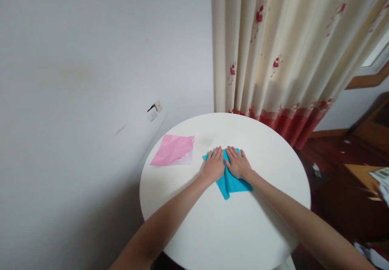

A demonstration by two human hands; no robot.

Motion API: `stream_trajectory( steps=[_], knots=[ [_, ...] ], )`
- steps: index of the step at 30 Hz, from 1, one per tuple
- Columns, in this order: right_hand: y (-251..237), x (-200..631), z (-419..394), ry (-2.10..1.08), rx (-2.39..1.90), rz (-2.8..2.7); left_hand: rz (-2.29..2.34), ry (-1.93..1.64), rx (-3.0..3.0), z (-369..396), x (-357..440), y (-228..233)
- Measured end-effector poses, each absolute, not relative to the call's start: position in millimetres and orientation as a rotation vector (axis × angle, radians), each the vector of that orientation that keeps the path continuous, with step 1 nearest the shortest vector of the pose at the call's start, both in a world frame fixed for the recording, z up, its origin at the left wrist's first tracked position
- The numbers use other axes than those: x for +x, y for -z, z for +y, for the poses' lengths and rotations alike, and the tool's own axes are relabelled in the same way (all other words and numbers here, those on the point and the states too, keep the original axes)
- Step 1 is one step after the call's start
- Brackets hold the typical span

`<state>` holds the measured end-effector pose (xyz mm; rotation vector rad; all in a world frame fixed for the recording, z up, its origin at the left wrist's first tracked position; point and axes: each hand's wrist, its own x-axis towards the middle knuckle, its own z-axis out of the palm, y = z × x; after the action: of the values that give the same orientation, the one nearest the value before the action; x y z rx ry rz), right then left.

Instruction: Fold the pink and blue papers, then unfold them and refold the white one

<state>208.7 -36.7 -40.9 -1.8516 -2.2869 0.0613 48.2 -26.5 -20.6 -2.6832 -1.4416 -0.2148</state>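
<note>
A bright blue sheet (235, 184), cloth or paper, lies on the round white table (212, 229). It has a raised fold running down its middle toward a pointed lower corner. My left hand (214, 165) presses flat on its left part, fingers stretched away from me. On the upper right part rests my right hand (238, 163), also flat, with its thumb reaching toward the fold. Both hands touch the sheet without gripping it, and they cover much of its upper half.
Creased pink paper (173, 150) with a white sheet under its edge lies at the table's left. Beyond stand a wall with a socket (152, 113) and a flowered curtain (273, 51). Papers and a wooden piece (360, 173) are at the right on the dark floor.
</note>
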Motion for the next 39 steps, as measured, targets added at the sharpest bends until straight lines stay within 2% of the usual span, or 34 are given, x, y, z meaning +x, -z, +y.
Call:
stream_trajectory(
  steps=[12,17,24,29,34,39],
  knots=[
    [41.5,210.9,-38.3,-0.068,-1.838,-2.294,-1.503,0.1,-2.822,-14.5,21.0,-5.8],
    [41.3,217.6,-39.6,-0.07,-1.853,-2.312,-1.544,0.279,-2.779,-36.5,54.2,13.7],
    [38.3,242.0,-44.9,-0.001,-1.829,-2.319,-1.426,0.243,-2.831,-41.7,47.6,33.7],
    [23.0,210.3,-47.7,0.138,-1.883,-2.22,-1.373,0.192,-2.827,-35.7,43.9,32.3],
    [24.0,170.3,-47.5,-0.16,-1.723,-2.192,-1.248,0.179,-2.846,-31.7,40.2,37.1],
    [37.4,191.0,-44.6,-0.126,-1.735,-2.238,-1.308,0.2,-2.842,-25.4,35.6,37.1]
  ],
)
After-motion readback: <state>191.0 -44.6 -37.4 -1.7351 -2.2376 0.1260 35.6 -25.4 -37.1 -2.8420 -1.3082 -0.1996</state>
